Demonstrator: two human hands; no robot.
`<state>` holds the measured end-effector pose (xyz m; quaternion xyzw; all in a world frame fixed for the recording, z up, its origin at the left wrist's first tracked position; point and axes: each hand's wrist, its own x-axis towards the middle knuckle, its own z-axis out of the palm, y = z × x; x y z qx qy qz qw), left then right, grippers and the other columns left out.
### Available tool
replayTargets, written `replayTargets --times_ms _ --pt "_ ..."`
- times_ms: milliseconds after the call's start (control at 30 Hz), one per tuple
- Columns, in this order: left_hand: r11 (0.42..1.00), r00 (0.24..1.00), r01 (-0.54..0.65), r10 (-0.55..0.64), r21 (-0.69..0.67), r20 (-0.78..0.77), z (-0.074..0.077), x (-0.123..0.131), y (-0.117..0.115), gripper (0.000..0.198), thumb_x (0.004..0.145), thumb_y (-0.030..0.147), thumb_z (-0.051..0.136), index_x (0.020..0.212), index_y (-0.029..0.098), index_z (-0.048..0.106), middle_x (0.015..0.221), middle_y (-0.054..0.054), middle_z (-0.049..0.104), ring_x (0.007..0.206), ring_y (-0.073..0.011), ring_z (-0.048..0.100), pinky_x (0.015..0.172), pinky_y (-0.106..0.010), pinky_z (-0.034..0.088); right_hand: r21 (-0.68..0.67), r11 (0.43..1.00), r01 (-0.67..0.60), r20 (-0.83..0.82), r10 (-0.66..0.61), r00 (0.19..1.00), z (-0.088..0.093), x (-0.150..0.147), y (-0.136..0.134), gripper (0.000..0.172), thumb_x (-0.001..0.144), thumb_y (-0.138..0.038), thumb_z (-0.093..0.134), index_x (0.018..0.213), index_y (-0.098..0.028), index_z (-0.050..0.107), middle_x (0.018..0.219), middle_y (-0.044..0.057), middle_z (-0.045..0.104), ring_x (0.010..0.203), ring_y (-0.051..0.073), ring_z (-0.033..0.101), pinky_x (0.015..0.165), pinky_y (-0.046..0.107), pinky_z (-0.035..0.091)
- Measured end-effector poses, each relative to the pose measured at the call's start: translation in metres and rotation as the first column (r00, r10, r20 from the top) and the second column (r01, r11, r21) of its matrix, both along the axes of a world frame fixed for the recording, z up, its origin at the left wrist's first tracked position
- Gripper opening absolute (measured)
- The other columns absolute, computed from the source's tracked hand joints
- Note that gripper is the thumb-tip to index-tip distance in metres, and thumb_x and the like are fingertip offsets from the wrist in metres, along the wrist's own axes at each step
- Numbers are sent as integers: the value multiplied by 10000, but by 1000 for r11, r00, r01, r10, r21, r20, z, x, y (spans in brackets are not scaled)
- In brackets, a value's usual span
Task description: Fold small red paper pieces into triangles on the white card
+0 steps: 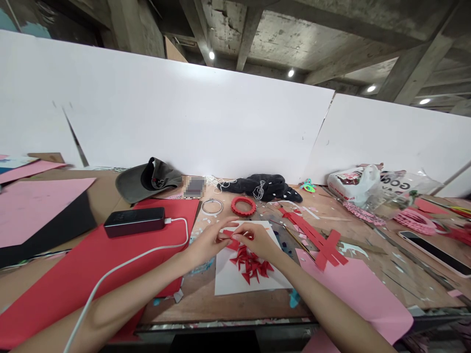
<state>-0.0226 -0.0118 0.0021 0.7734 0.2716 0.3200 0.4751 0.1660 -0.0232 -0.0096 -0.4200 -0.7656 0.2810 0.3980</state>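
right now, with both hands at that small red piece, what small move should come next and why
Perhaps pinch a firmer crease into the small red piece: the left hand and right hand meet at it, and folded red pieces lie heaped on the white sheet beneath. Its own folds are too small to make out.

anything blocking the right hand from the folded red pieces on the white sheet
Nothing visible does: the folded red pieces lie on the white sheet close by the right hand, with no other object showing between them.
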Motion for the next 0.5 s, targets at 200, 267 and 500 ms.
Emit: replayTargets --times_ms 200,267,500 --pt "995 995 10 0 -98 99 -10 3 6 576 743 170 622 1279 238 424 1223 -106 540 781 -158 662 663 -251 494 33 999 1 20 -2 1000 0 -2 -1 153 805 -163 517 703 -161 632 664 -10 612 583 97 491 545 214 360" --pt "989 992 -7 26 -148 125 -11 5 7 575 705 188 674 1239 216 463 1176 -104 574 740 -150 657 662 -265 505 13 1000 21 -3 -21 1000 2 -2 0 163 789 -145 523 659 -156 621 624 -15 600 567 94 486 539 211 357" --pt "828 975 -22 141 -561 170 -2 0 7 357 684 350 727 952 151 599 931 -76 677 851 -201 666 819 -352 514 -95 994 51 -273 -75 959 9 -2 -2 75 740 -236 618 761 -174 582 706 -2 612 629 120 544 596 235 429"
